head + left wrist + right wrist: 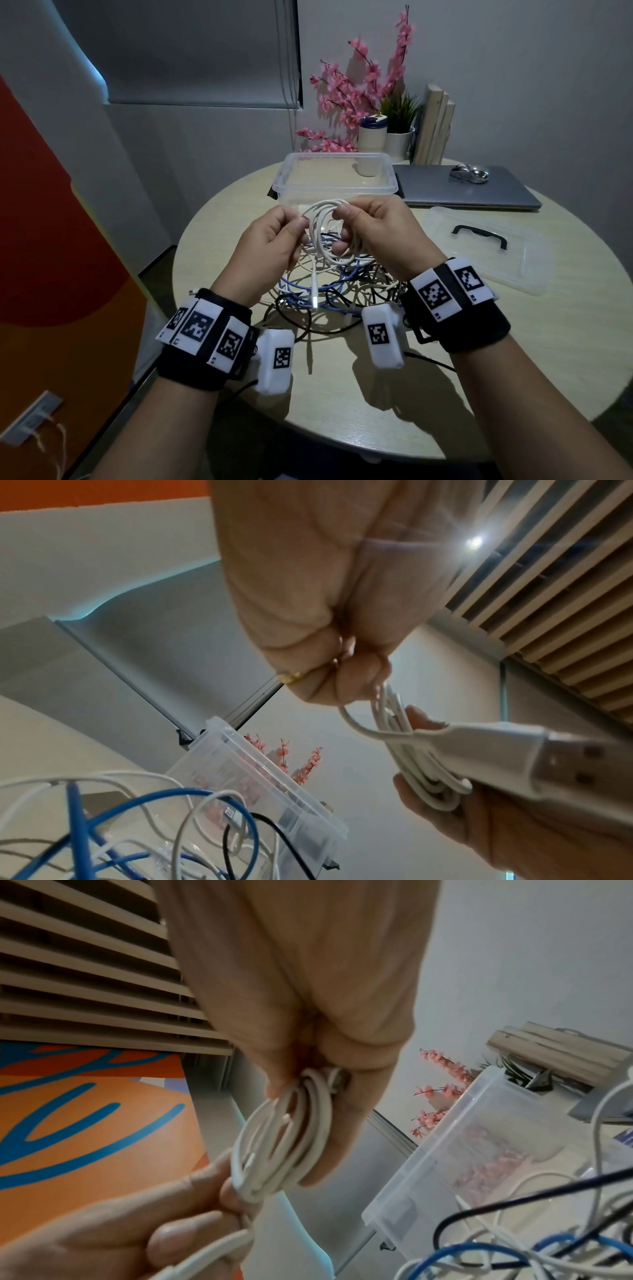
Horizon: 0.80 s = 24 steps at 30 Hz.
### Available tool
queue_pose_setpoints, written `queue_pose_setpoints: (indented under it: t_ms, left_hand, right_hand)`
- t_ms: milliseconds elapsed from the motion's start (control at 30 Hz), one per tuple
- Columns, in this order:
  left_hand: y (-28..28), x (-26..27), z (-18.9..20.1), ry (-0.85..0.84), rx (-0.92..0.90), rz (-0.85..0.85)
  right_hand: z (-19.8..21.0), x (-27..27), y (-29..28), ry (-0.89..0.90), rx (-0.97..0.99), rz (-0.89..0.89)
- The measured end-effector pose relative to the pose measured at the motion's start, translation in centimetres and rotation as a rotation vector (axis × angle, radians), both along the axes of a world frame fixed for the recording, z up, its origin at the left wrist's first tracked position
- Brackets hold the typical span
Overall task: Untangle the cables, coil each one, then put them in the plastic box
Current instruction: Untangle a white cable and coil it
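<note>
White, limp and light, the cable coil (327, 233) hung above the tangle (329, 291), before the plastic box (337, 178); the left hand (270, 240) pinched its loose tail, the right hand (373, 233) clasped the springy loops, likely best gripped across all turns.

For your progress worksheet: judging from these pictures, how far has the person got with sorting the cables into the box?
Done: the lid is off, and nothing shows inside the box. In hand: the right hand holds a white cable in loops while the left hand pinches it, plug end dangling. Left: the tangled pile of blue, black and white cables on the table.
</note>
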State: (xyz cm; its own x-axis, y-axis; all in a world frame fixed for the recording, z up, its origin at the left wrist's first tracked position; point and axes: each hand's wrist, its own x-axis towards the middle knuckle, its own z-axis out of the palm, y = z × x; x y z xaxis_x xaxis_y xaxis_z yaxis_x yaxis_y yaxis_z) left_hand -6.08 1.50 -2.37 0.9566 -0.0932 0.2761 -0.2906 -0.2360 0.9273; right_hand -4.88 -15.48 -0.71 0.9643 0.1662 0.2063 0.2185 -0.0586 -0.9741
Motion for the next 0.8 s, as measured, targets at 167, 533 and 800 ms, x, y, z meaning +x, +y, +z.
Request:
queue_pose_setpoints:
  t_ms: [167, 533, 800]
  left_hand:
    - [0.0, 0.0, -0.7, 0.023, 0.095, 0.076]
    - [-0.6, 0.3, 0.5, 0.073, -0.434, 0.195]
    - [-1.0, 0.1, 1.1, 0.206, -0.562, 0.083]
  right_hand:
    - [0.3, -0.1, -0.2, 0.06, 0.119, 0.037]
    - [-0.7, -0.3, 0.3, 0.138, 0.075, 0.106]
    - [-0.6, -0.2, 0.6, 0.15, 0.074, 0.124]
